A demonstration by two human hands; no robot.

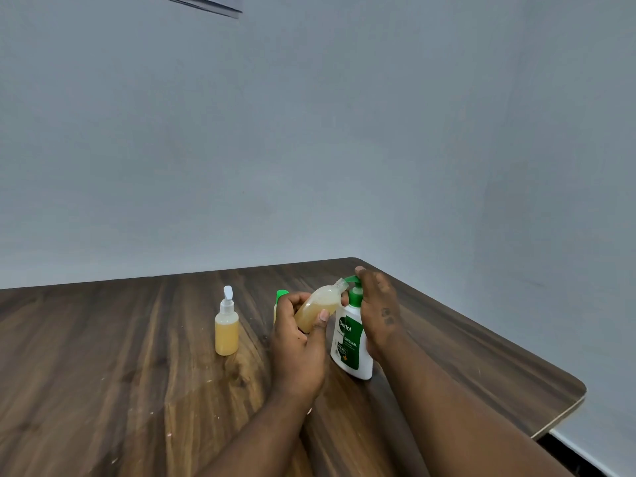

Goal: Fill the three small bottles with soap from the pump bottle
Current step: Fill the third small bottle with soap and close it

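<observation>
Fingers [292, 302] of the left hand [297, 346] clasp the small bottle [318, 304], its neck slanting up-right from that grip to the pump bottle [351, 342], whose head the right hand [378, 304] presses, fingers straight.

**Label text.** The pump bottle [354, 368], white and tilted slightly, carries a green front label [354, 342] whose 12 o'clock end shows the brand name "Dettol" in white letters on a dark green emblem. Toward 6 o'clock from the emblem stands the word "ORIGINAL" in white capitals, running aslant with the bottle. Smaller print in a dark box at the label's 7 o'clock corner is too blurred to read.
</observation>
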